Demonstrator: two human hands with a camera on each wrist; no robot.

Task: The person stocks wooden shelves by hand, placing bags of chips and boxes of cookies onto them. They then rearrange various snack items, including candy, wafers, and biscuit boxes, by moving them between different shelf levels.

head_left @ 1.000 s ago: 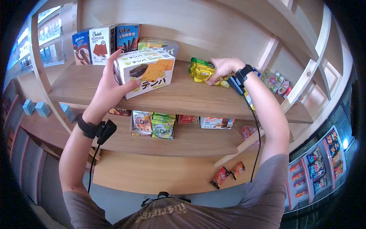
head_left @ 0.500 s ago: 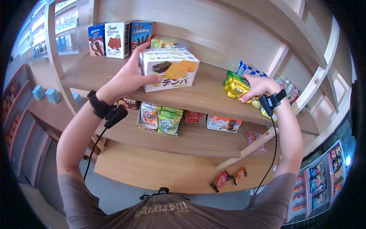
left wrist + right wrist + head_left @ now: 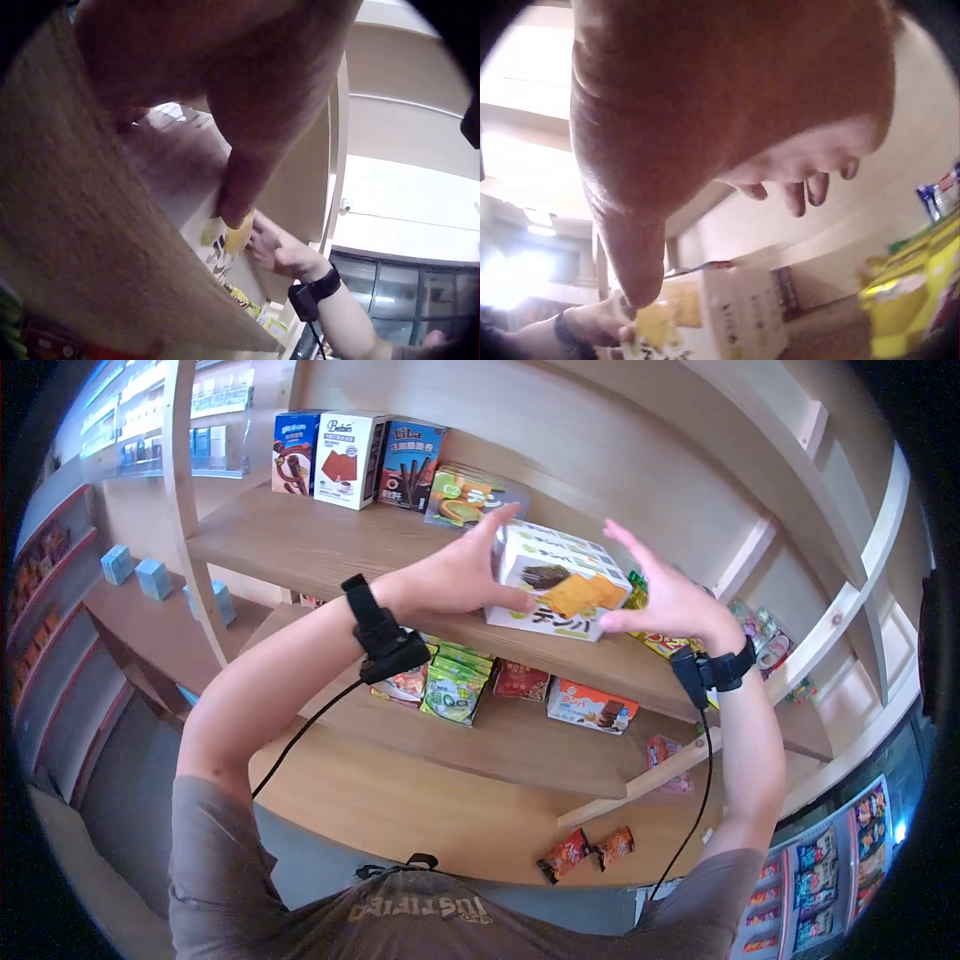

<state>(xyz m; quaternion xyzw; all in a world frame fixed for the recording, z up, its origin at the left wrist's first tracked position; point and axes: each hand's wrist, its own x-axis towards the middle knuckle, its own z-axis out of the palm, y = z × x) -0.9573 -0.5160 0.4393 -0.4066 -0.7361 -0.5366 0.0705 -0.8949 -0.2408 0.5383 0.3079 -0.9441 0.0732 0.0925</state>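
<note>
My left hand (image 3: 465, 575) grips the left end of a row of white cracker boxes (image 3: 562, 622) on the upper shelf, thumb on the front face and fingers over the far side. Crackers and seaweed are pictured on their fronts. Just off the right end of the boxes, my right hand (image 3: 675, 600) is held with thumb and fingers spread apart, holding nothing. Behind that hand lie yellow snack packets (image 3: 904, 300), partly hidden by it in the head view. The left wrist view shows the left thumb (image 3: 244, 191) against the front box.
Upright snack boxes (image 3: 348, 465) and a flat green-and-orange pack (image 3: 462, 500) stand at the back left of the shelf. Below, green bags (image 3: 455, 685) and an orange-and-white box (image 3: 592, 707) sit on the lower shelf. A wooden post (image 3: 850, 595) rises at right.
My left hand has shifted the white cracker boxes rightward along the shelf, towards the yellow packets. My right hand has come off the yellow packets and moved beside the boxes' right end.
</note>
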